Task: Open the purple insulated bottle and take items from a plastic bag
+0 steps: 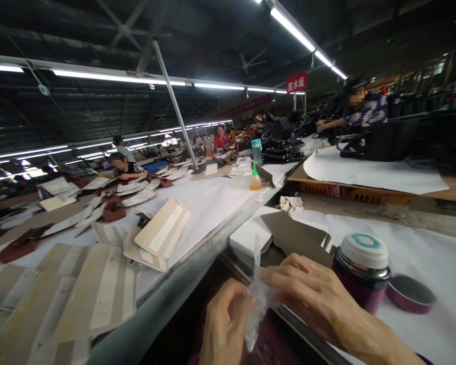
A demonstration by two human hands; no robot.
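Note:
Both hands are low in the middle of the head view, over my lap. My left hand (226, 324) and my right hand (307, 291) pinch a thin clear plastic wrapper (257, 294) between them; it stands up in a twisted strip above the fingers and hangs down below them. What the wrapper holds, if anything, does not show. Just beyond my right hand lie flat brown-grey material pieces (294, 233) on a white stack (249, 238). A purple flask with a white and teal lid (363, 268) stands right of my right hand, its purple cup-lid (410, 294) beside it.
A long white conveyor table (209, 203) on the left carries several beige and cream cut pieces (163, 230) and dark red pieces. A glue bottle (255, 180) and a blue cup (257, 150) stand farther along. Other people sit at work far left and far right, near black bags (380, 142).

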